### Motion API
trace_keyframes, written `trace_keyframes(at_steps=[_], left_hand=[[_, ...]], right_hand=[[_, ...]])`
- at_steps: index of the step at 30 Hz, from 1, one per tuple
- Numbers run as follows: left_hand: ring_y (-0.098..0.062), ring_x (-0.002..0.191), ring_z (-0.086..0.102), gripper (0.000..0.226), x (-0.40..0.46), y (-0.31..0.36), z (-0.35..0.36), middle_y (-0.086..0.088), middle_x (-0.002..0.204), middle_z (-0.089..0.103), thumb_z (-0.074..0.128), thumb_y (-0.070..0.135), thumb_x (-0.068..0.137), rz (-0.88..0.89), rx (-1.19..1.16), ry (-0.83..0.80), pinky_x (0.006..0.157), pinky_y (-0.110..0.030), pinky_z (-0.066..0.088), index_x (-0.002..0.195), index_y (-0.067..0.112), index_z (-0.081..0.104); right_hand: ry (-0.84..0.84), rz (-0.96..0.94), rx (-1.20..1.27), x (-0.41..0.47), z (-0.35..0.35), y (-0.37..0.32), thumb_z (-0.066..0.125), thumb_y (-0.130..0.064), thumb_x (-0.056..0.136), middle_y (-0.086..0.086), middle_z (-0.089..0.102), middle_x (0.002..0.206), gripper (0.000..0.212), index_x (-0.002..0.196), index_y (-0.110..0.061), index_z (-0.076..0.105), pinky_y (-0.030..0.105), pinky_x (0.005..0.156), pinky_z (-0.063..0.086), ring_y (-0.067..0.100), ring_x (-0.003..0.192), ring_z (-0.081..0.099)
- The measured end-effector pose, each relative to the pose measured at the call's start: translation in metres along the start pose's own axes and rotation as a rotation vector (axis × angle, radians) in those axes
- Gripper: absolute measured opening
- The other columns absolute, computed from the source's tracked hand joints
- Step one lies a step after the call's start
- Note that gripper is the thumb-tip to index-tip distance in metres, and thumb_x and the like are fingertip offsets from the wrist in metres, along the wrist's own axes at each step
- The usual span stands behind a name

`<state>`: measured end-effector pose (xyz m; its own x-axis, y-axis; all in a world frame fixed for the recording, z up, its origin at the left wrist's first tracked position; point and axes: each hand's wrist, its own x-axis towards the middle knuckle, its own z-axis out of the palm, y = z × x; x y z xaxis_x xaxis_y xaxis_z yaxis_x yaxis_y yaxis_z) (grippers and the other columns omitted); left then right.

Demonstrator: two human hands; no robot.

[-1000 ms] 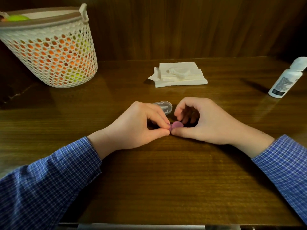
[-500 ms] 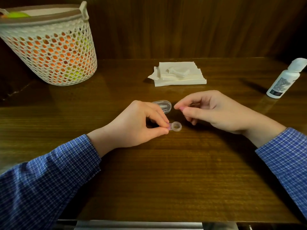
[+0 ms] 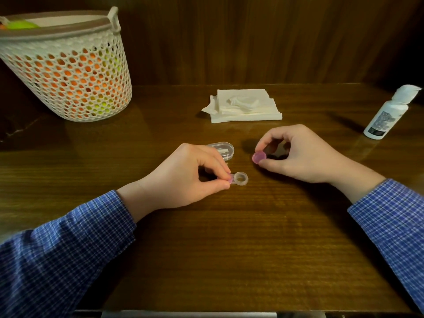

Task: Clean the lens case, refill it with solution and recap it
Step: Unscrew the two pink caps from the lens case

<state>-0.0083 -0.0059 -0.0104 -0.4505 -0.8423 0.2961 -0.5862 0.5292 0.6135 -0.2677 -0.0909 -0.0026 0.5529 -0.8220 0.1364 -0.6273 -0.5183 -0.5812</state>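
Note:
A clear lens case (image 3: 239, 179) lies on the wooden table in the middle. Its right well is uncapped and open. My left hand (image 3: 188, 177) pinches the case's left end, where a bit of pink shows under my fingertips. My right hand (image 3: 296, 154) holds a round pink cap (image 3: 259, 156) between thumb and fingers, just above the table and to the right of the case. A white solution bottle (image 3: 387, 113) stands capped at the far right. A stack of white tissues (image 3: 243, 109) lies behind the hands.
A small clear oval container (image 3: 223, 150) sits just behind my left hand. A white perforated basket (image 3: 66, 70) with orange and green contents stands at the back left. A dark wooden wall closes off the back of the table.
My right hand has taken the pink cap off the case's right well and carried it up and to the right. My left hand has kept its hold on the case.

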Motion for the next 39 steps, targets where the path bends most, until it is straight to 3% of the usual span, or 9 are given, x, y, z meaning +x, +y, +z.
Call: trace_keyframes(at_steps=[7, 10, 15, 20, 24, 28, 33, 39], left_hand=[[-0.010, 0.097, 0.072, 0.010, 0.000, -0.002, 0.002, 0.009, 0.100, 0.076, 0.081, 0.016, 0.088, 0.018, -0.005, 0.009, 0.080, -0.029, 0.061, 0.098, 0.018, 0.082], [-0.012, 0.097, 0.072, 0.011, 0.001, -0.002, 0.002, 0.009, 0.100, 0.076, 0.081, 0.016, 0.088, 0.024, -0.004, 0.008, 0.080, -0.030, 0.061, 0.098, 0.017, 0.081], [-0.014, 0.097, 0.072, 0.011, 0.000, -0.002, 0.002, 0.008, 0.099, 0.075, 0.080, 0.018, 0.088, 0.016, 0.001, 0.003, 0.080, -0.032, 0.061, 0.099, 0.018, 0.081], [-0.013, 0.095, 0.070, 0.017, -0.001, -0.001, 0.002, 0.011, 0.097, 0.074, 0.081, 0.023, 0.087, 0.012, 0.026, 0.010, 0.079, -0.031, 0.060, 0.104, 0.019, 0.080], [-0.007, 0.096, 0.071, 0.042, -0.002, 0.002, 0.004, 0.013, 0.099, 0.075, 0.082, 0.029, 0.086, -0.025, -0.014, 0.044, 0.082, -0.026, 0.059, 0.125, 0.020, 0.072], [-0.008, 0.094, 0.074, 0.047, -0.002, 0.005, 0.003, 0.010, 0.097, 0.077, 0.075, 0.023, 0.090, -0.028, -0.067, 0.059, 0.084, -0.026, 0.060, 0.135, 0.017, 0.064], [-0.008, 0.089, 0.073, 0.055, -0.003, 0.004, 0.003, 0.009, 0.096, 0.076, 0.076, 0.002, 0.086, -0.002, 0.023, 0.071, 0.082, -0.027, 0.060, 0.138, 0.014, 0.061], [-0.011, 0.085, 0.071, 0.056, -0.003, 0.004, 0.003, 0.010, 0.096, 0.070, 0.084, 0.019, 0.084, -0.004, 0.040, 0.092, 0.073, -0.029, 0.061, 0.135, 0.019, 0.062]], right_hand=[[0.002, 0.035, 0.000, 0.000, 0.000, -0.002, 0.081, -0.038, 0.084, -0.021, 0.072, 0.098, 0.043, 0.123, -0.037, 0.062, 0.025, 0.092, 0.049, 0.001, 0.103, 0.065], [0.009, 0.028, -0.021, -0.001, -0.001, -0.003, 0.081, -0.037, 0.085, -0.019, 0.069, 0.103, 0.043, 0.124, -0.035, 0.063, 0.024, 0.084, 0.054, 0.004, 0.101, 0.064], [0.089, -0.096, 0.044, -0.008, -0.001, -0.015, 0.081, -0.039, 0.080, -0.019, 0.068, 0.102, 0.044, 0.120, -0.038, 0.063, 0.009, 0.072, 0.047, 0.004, 0.097, 0.063], [-0.084, -0.222, 0.002, -0.016, 0.013, -0.029, 0.079, -0.053, 0.073, -0.024, 0.065, 0.102, 0.056, 0.124, -0.041, 0.061, 0.014, 0.081, 0.050, 0.001, 0.102, 0.060], [-0.054, -0.223, -0.054, -0.015, 0.019, -0.028, 0.077, -0.055, 0.074, -0.026, 0.063, 0.100, 0.054, 0.124, -0.043, 0.060, 0.017, 0.077, 0.049, 0.001, 0.101, 0.057], [-0.022, -0.204, -0.055, -0.014, 0.020, -0.026, 0.080, -0.050, 0.076, -0.024, 0.063, 0.096, 0.049, 0.121, -0.043, 0.060, 0.016, 0.074, 0.049, -0.002, 0.097, 0.058], [0.017, -0.163, -0.050, -0.013, 0.020, -0.023, 0.082, -0.040, 0.080, -0.021, 0.065, 0.087, 0.041, 0.115, -0.040, 0.061, 0.015, 0.070, 0.049, -0.004, 0.092, 0.061], [-0.003, -0.179, 0.006, -0.014, 0.022, -0.025, 0.078, -0.023, 0.088, -0.023, 0.072, 0.089, 0.038, 0.119, -0.036, 0.061, 0.021, 0.082, 0.057, -0.001, 0.091, 0.069]])
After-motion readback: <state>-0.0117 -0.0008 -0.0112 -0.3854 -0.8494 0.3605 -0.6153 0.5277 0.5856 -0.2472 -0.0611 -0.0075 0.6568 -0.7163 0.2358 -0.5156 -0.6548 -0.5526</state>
